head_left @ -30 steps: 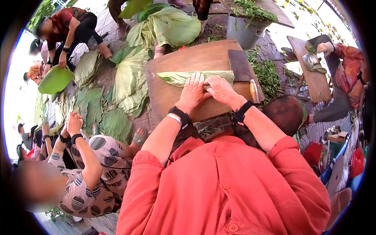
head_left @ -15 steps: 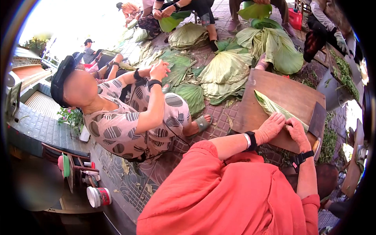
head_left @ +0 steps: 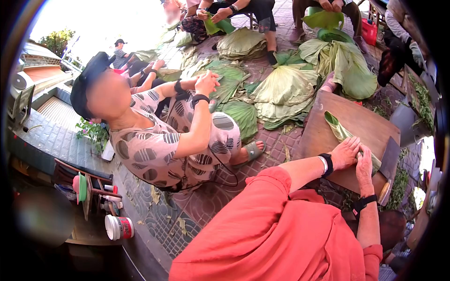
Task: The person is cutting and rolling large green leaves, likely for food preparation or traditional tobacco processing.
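Observation:
A rolled green leaf (head_left: 338,126) lies slantwise across a wooden board (head_left: 328,105), its far end an open, layered tube. My left hand (head_left: 346,152) presses over the middle of the roll, fingers together and curled on it. Close beside it, my right hand (head_left: 364,164) has its fingers bent against the near part of the same roll. The two hands touch or nearly touch. A dark flat blade (head_left: 390,157) with a wooden handle (head_left: 384,193) rests at the board's right edge.
Large leaves are piled (head_left: 284,91) beyond the board. A seated person in a patterned shirt (head_left: 145,152) is at the left, hands clasped. Other people handle leaves at the back. A grey bucket (head_left: 405,122) stands right of the board, a white bucket (head_left: 118,227) at the lower left.
The leaf has become a narrower, tighter roll under my hands. My hands have come closer together over it. The whole view has shifted a little.

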The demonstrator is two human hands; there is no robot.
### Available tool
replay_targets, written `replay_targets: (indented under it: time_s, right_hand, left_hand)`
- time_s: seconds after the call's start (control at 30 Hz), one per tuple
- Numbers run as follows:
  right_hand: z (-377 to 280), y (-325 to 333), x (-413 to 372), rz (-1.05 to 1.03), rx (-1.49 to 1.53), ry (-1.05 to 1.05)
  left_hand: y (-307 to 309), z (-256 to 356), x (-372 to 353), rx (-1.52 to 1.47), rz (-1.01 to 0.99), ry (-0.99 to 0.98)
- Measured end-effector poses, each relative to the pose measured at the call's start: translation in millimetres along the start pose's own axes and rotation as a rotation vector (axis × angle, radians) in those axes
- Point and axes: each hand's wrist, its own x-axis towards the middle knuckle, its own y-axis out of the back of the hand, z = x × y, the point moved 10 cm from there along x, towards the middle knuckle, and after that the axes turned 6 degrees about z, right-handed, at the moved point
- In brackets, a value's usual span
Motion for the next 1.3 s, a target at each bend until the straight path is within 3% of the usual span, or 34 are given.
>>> replay_targets:
  time_s: [0.17,0.27,0.57,0.6,0.7,0.83,0.9,1.13,1.23,1.3]
  right_hand:
    - [32,-3,6,0.031,0.048,0.001]
    - [18,3,5,0.026,0.046,0.062]
    - [8,1,-4,-0.030,0.078,0.104]
    - [8,0,-5,-0.043,0.076,0.107]
    - [4,2,-4,-0.025,0.051,0.143]
    - [-28,5,-8,0.001,-0.297,0.301]
    - [-51,13,-12,0.033,-0.315,0.333]
    - [-6,3,-6,-0.053,-0.073,0.151]
    - [10,1,4,-0.109,0.027,0.046]
    - [24,-5,7,-0.179,0.040,-0.028]
  left_hand:
    - [-8,-12,11,-0.163,-0.056,0.091]
    - [2,-13,12,-0.214,-0.095,0.130]
    - [11,-23,0,-0.393,-0.022,0.097]
    - [15,-23,-5,-0.348,0.163,0.049]
    - [23,-21,-7,-0.380,0.087,0.136]
    - [44,-16,-13,-0.296,0.154,0.134]
    - [44,-18,-15,-0.288,0.123,0.135]
    - [34,-31,-9,-0.351,0.023,0.207]
    - [51,-33,-12,-0.401,0.176,0.163]
    - [51,-32,-17,-0.240,0.081,0.082]
